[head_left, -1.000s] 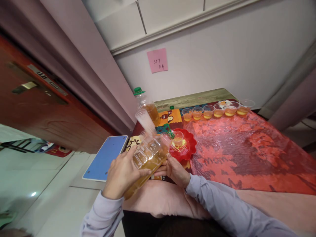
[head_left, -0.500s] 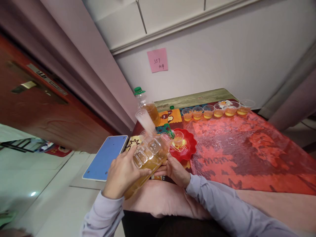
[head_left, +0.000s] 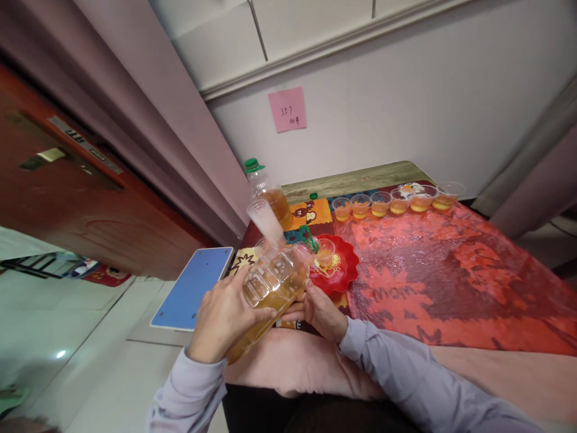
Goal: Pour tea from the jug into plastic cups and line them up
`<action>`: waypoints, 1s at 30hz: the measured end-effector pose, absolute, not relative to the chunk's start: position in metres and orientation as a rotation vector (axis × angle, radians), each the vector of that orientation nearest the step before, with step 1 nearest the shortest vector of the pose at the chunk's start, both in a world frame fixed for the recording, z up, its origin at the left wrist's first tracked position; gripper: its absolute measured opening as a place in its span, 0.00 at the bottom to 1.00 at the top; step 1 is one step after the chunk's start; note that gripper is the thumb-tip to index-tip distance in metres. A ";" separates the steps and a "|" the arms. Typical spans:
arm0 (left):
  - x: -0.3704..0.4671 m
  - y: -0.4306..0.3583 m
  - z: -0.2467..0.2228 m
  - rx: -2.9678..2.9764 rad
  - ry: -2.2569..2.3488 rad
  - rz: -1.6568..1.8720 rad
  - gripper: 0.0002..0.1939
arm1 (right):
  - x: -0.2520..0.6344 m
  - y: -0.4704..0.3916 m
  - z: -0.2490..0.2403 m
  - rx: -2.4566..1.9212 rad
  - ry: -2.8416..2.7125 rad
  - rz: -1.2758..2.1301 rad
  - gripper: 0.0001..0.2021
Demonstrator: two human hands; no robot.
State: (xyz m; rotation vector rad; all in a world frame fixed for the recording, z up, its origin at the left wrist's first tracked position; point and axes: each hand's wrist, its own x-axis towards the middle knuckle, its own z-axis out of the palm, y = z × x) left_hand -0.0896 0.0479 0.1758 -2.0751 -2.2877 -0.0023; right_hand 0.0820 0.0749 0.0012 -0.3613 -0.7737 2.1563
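My left hand (head_left: 229, 313) is wrapped round a large clear plastic bottle (head_left: 273, 285) of amber liquid, tilted with its neck toward the upper right. Against the bottle's right side, my right hand (head_left: 320, 307) closes its fingers on it. The bottle's mouth, with a green handle ring (head_left: 309, 238), is over a small clear plastic cup (head_left: 325, 252) holding some amber liquid. That cup stands on a red scalloped plate (head_left: 351, 270). Behind the bottle leans a stack of clear plastic cups (head_left: 265, 222), whose lower end is partly hidden.
A second bottle (head_left: 274, 201) with a green cap stands at the back left, near a loose green cap (head_left: 314, 196). Several cups (head_left: 381, 204) with amber liquid line the table's back right. A blue stool (head_left: 193, 291) is left of the table (head_left: 406, 282).
Hardly anything differs: both hands and the tilted bottle keep their places. The view has shifted very slightly.
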 end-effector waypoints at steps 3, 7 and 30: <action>-0.083 0.047 0.181 -2.047 -2.347 0.034 0.50 | 0.082 0.075 0.001 -0.359 -0.774 2.161 0.35; -0.076 0.046 0.187 -2.038 -2.396 0.051 0.48 | 0.082 0.075 0.000 -0.368 -0.770 2.165 0.35; -0.127 0.028 0.091 -1.702 -2.411 -1.899 0.50 | 0.091 0.071 0.020 -0.256 -0.734 2.058 0.23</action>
